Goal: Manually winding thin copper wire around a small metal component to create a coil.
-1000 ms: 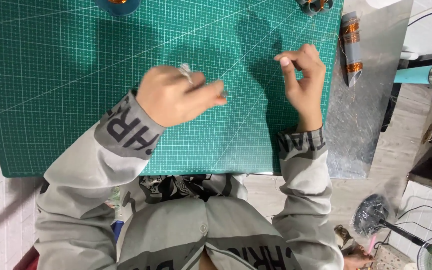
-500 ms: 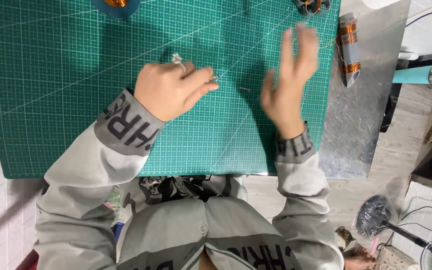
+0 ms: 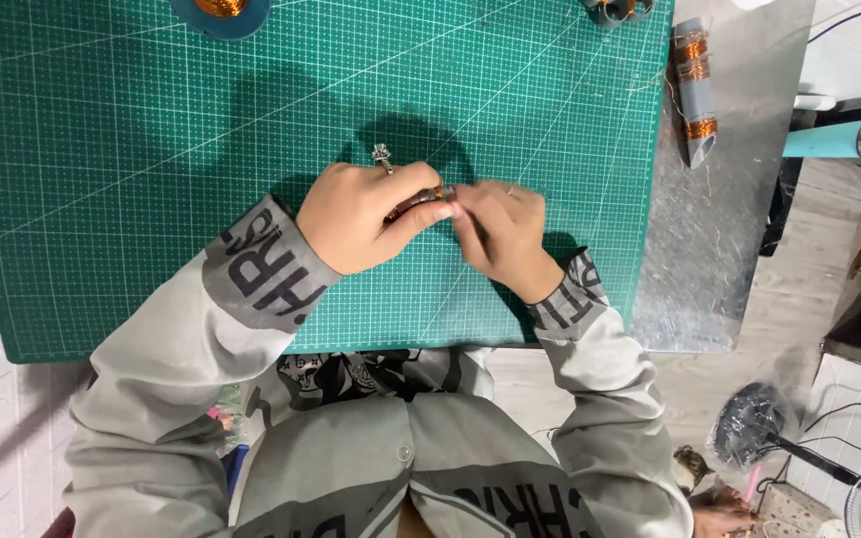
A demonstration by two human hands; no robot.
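Green gridded cutting mat [image 3: 151, 149] on steel-topped table [image 3: 739, 229]; left hand [image 3: 361, 214] and right hand [image 3: 500, 234] pinch a small copper-wound part [image 3: 426, 199] (mostly hidden).

A small dark cylindrical piece wound with copper-coloured wire [image 3: 429, 197] sits pinched between the fingertips of the left hand [image 3: 366, 214] and right hand [image 3: 500, 231], held just above the middle of the green cutting mat [image 3: 132, 149]. Only a short stretch shows; the fingers hide the rest.
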